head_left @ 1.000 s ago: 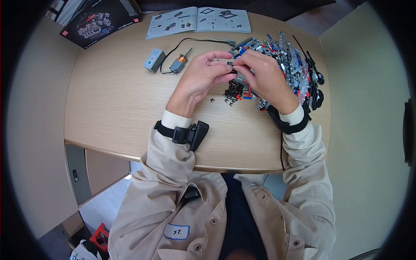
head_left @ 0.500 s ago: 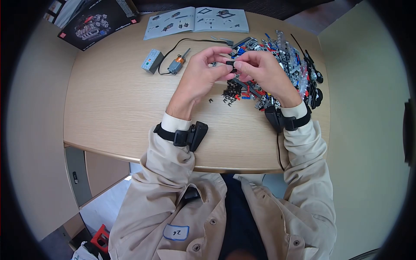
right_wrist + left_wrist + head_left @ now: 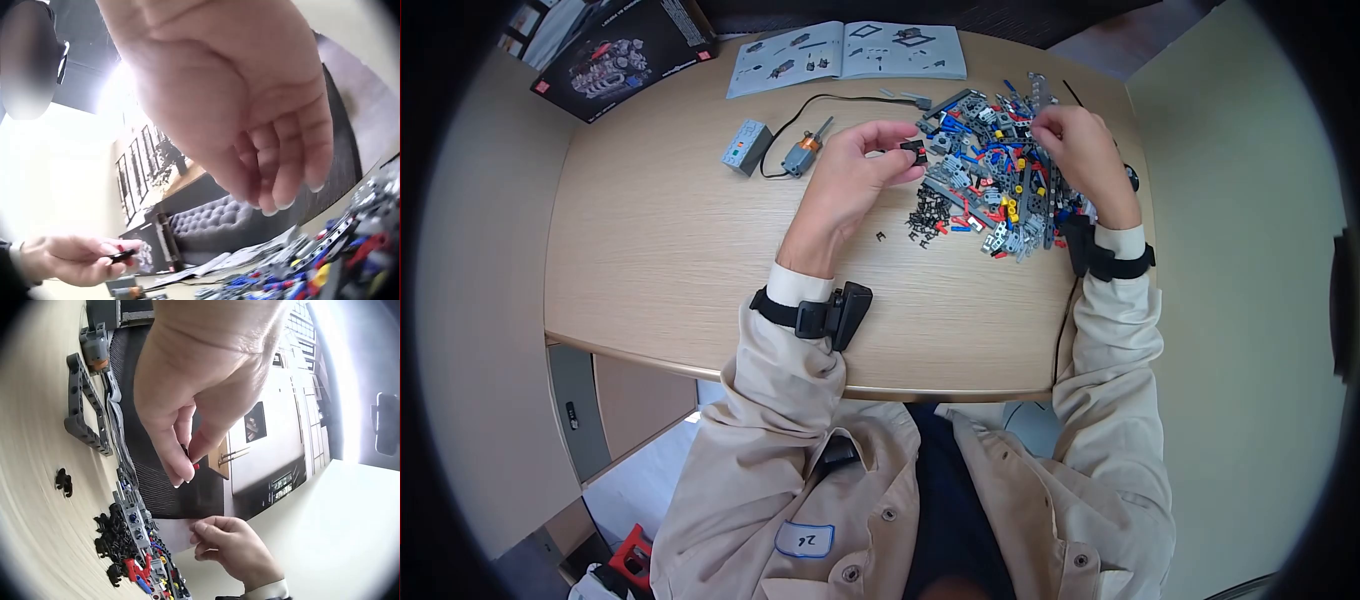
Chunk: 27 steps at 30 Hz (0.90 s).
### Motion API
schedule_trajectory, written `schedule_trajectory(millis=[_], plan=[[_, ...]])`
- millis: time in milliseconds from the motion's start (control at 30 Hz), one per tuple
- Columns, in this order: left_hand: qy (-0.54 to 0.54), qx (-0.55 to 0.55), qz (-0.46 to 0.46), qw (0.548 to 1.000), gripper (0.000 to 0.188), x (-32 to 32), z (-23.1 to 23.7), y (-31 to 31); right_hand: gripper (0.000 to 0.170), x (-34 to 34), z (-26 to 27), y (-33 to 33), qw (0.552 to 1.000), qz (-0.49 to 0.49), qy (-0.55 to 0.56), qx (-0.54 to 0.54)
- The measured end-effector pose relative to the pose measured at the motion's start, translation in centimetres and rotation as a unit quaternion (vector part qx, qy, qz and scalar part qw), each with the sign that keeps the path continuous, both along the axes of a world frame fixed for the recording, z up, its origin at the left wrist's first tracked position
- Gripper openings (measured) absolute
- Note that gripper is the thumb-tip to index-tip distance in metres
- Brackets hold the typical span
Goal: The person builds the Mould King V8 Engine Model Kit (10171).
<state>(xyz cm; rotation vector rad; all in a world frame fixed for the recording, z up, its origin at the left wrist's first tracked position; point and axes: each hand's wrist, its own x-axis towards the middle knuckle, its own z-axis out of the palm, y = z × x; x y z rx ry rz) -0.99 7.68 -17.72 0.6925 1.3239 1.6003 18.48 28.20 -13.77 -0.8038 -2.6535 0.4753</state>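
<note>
My left hand [image 3: 850, 185] pinches a small black piece [image 3: 914, 149] with a bit of red on it, left of the parts pile [image 3: 1005, 185]. The same black piece [image 3: 122, 255] shows between thumb and fingers in the right wrist view. Over the pile's upper right is my right hand [image 3: 1090, 165]. Seen from its own wrist, the right hand [image 3: 231, 94] hangs with fingers loosely bent above the mixed parts, and nothing shows in it; its inner fingertips are partly hidden.
Small black connectors [image 3: 928, 212] lie at the pile's lower left. To the left are a grey-orange motor [image 3: 802, 155] with a black cable and a grey box [image 3: 746, 147]. An open booklet [image 3: 840, 58] and a black picture box [image 3: 620, 65] stand at the back.
My right hand has let go of the black piece and moved right, over the pile. The left hand keeps the piece and has shifted slightly left.
</note>
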Motion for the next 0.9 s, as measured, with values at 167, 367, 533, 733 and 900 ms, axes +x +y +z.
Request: schedule_trajectory(millis=[167, 367, 533, 733, 900], plan=[[-0.006, -0.008, 0.004, 1.000, 0.035, 0.0, -0.2, 0.1, 0.015, 0.6, -1.4, 0.6, 0.996, 0.018, -0.090, -0.018], [-0.009, -0.018, 0.012, 1.000, 0.032, 0.1, 0.0, 0.1, 0.017, 0.0, -2.4, 0.6, 0.994, 0.037, -0.104, -0.010], [-0.004, -0.017, 0.010, 1.000, 0.032, 0.1, -0.1, 0.1, 0.016, -0.1, -3.2, 1.0, 0.995, 0.029, -0.094, -0.003], [-0.002, -0.017, 0.008, 1.000, 0.032, 0.1, 0.1, 0.0, 0.014, -0.3, -2.9, 0.3, 0.995, 0.012, -0.103, 0.010], [-0.004, -0.020, 0.009, 1.000, 0.032, 0.2, 0.1, 0.0, 0.013, -0.3, -3.0, 0.6, 0.993, 0.005, -0.118, 0.021]])
